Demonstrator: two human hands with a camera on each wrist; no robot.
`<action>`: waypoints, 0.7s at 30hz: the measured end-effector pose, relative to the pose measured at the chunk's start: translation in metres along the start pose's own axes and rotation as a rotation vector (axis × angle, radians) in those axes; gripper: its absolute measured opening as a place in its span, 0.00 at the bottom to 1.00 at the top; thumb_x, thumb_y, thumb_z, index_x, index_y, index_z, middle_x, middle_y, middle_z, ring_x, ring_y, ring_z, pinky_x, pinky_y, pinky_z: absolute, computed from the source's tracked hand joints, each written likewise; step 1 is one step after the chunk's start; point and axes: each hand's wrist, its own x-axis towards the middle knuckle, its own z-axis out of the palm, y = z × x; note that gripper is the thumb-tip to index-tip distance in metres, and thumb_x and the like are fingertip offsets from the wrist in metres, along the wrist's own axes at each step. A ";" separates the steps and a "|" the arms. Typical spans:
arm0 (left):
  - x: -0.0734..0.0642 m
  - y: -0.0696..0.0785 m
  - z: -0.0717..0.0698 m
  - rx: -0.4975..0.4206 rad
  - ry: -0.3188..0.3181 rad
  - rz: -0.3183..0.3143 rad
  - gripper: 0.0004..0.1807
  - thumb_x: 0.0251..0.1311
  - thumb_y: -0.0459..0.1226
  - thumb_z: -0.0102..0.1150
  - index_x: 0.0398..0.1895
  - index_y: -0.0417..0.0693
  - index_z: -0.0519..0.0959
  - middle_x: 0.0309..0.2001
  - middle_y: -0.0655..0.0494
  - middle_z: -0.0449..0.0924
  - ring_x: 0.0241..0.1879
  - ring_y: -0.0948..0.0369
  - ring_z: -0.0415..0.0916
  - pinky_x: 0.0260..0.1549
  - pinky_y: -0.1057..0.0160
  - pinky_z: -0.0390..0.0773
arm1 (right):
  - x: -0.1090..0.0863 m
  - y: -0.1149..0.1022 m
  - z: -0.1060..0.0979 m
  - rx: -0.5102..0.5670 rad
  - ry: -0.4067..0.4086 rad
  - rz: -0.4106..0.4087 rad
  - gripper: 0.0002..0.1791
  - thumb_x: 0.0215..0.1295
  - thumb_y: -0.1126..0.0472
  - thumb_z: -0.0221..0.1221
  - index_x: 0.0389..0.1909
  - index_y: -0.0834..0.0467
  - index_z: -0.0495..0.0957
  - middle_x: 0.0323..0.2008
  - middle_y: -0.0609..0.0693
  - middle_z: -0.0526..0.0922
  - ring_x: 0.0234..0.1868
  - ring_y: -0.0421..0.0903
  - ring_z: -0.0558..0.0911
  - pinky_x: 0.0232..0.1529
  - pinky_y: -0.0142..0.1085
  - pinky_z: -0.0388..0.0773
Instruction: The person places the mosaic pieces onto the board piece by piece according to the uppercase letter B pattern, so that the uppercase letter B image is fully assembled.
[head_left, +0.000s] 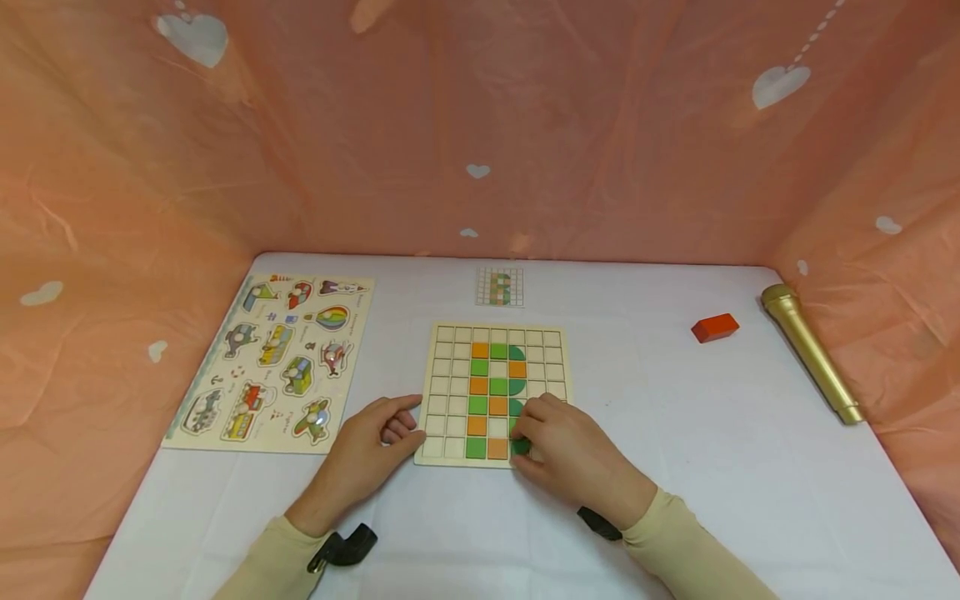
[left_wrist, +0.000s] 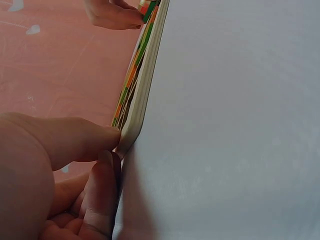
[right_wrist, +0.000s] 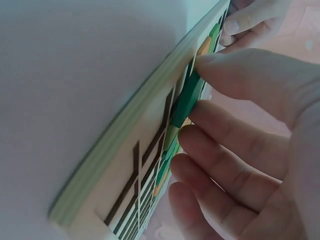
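A wooden grid board (head_left: pixel 551 354) lies flat, with a block of orange, green and dark green tiles set in its middle columns; some of the dark green ones have a rounded side. My left hand (head_left: pixel 360 450) touches the board's left edge with thumb and index finger, its other fingers curled in. Over the pattern's lower right, my right hand (head_left: pixel 566 450) pinches a dark green tile (right_wrist: pixel 186 102) between thumb and index finger. That tile sits right at the grid in the right wrist view, and the hand partly covers it in the head view.
Behind the board lies a small pattern card (head_left: pixel 500 287). A vehicle picture puzzle (head_left: pixel 277 367) is on the left. To the right are a red block (head_left: pixel 715 327) and a gold microphone (head_left: pixel 812 354) near the table's edge. Pink curtains (head_left: pixel 480 125) surround the table.
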 end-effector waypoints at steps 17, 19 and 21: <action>-0.001 -0.001 -0.003 -0.001 0.002 0.005 0.27 0.67 0.37 0.74 0.69 0.48 0.82 0.43 0.57 0.83 0.39 0.65 0.79 0.41 0.71 0.82 | 0.000 0.008 -0.003 0.054 0.021 -0.010 0.09 0.56 0.60 0.79 0.36 0.52 0.89 0.37 0.43 0.82 0.41 0.40 0.77 0.44 0.34 0.83; 0.000 -0.001 -0.003 0.001 0.001 0.004 0.27 0.67 0.37 0.74 0.69 0.48 0.81 0.43 0.57 0.83 0.39 0.65 0.79 0.41 0.71 0.82 | 0.000 0.009 -0.004 0.048 0.021 -0.002 0.09 0.56 0.59 0.79 0.36 0.52 0.89 0.37 0.42 0.82 0.41 0.41 0.77 0.44 0.34 0.82; 0.001 -0.002 -0.003 0.001 -0.001 -0.001 0.27 0.67 0.37 0.73 0.70 0.48 0.81 0.43 0.57 0.83 0.39 0.65 0.80 0.42 0.71 0.82 | 0.000 0.010 -0.007 0.048 0.016 0.026 0.09 0.57 0.58 0.79 0.36 0.51 0.90 0.38 0.41 0.82 0.42 0.40 0.77 0.44 0.34 0.83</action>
